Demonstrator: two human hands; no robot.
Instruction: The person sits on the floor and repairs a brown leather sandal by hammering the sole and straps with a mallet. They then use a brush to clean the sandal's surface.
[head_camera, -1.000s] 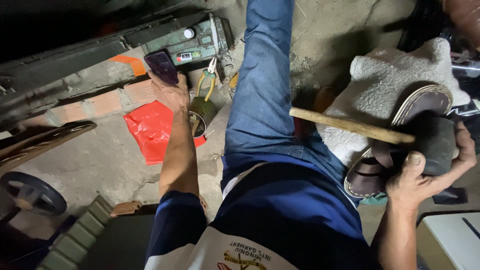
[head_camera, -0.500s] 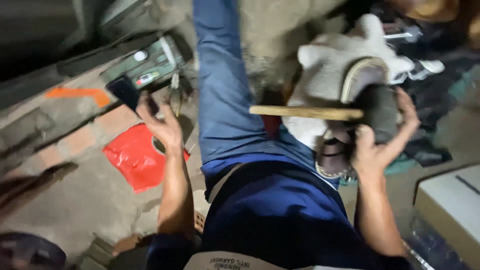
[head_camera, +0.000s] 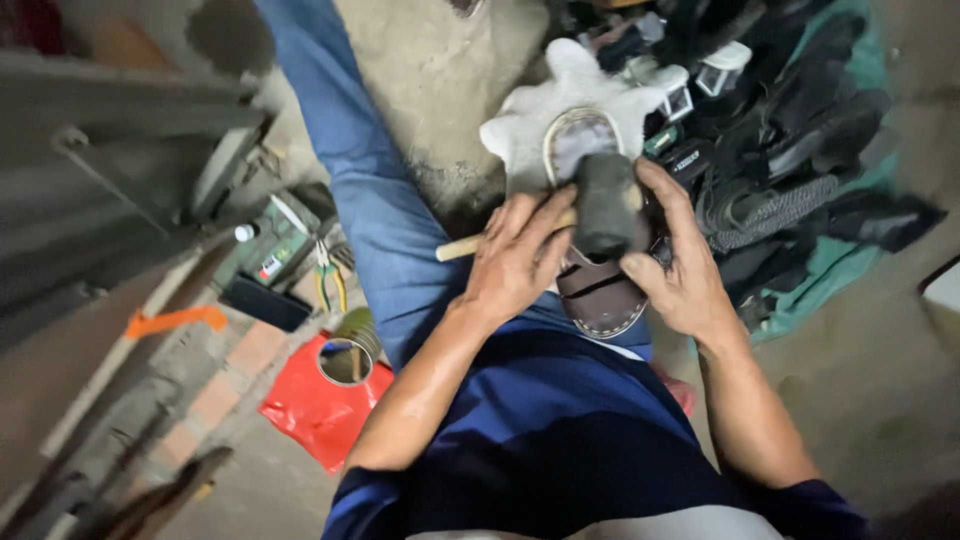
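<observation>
Here, in the head view, we see the left hand laid over the pale wooden handle of a mallet, fingers curled loosely about it, while the right hand cups the dark mallet head from the other side, fingers spread and bent round it, thumb pressing near its lower end. The mallet sits between both hands, just above a brown sandal that rests on the lap against a white cloth; off to the left lie pliers, an open tin can, and a red plastic bag.
</observation>
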